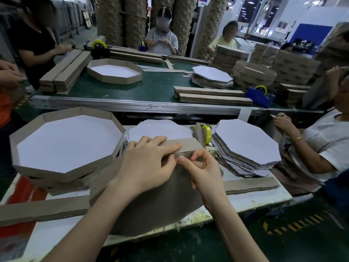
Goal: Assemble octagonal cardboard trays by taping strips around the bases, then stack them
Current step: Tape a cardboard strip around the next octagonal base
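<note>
Cardboard strip (186,145) lies with its long axis left to right, just left of the tape dispenser (206,136), set along the far edge of a brown octagonal base (151,201). The base is tilted, brown face toward the camera, nearer than the dispenser. The left hand (147,163) presses flat on the strip, fingers extended. The right hand (204,171) pinches clear tape (181,154) at the seam between thumb and forefinger. Far left of the dispenser a finished tray (47,172) sits white side up on more cardboard. Just right of the dispenser lies a pile of flat octagons (247,140), white faces up.
</note>
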Demonstrator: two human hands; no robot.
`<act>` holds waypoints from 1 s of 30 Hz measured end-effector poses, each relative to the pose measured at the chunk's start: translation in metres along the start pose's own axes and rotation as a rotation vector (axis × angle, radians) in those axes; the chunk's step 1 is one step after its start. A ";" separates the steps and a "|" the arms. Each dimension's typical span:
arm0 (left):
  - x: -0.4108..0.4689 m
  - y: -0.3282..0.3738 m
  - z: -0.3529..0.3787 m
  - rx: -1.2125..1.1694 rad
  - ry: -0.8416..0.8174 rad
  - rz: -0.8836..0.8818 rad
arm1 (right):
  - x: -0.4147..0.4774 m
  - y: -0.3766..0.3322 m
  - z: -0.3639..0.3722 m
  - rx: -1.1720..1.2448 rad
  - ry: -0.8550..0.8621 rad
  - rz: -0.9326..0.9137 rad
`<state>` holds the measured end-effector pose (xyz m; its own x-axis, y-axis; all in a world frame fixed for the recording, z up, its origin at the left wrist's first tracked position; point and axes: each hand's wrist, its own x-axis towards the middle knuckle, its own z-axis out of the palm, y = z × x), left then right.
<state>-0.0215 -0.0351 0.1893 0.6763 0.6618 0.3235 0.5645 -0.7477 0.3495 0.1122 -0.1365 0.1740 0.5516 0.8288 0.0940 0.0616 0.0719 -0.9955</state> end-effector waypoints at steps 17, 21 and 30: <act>0.018 0.000 0.002 0.025 0.074 0.003 | 0.016 0.029 -0.032 -0.126 0.083 -0.327; 0.013 0.001 0.003 0.081 0.038 0.016 | 0.048 0.006 -0.044 -0.271 0.198 -0.437; 0.019 0.013 0.003 0.378 -0.075 0.032 | 0.061 0.007 -0.054 -0.541 -0.209 -0.225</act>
<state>-0.0001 -0.0328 0.1972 0.7214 0.6423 0.2590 0.6675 -0.7445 -0.0131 0.1913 -0.1159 0.1732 0.3049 0.9210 0.2424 0.6006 0.0116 -0.7994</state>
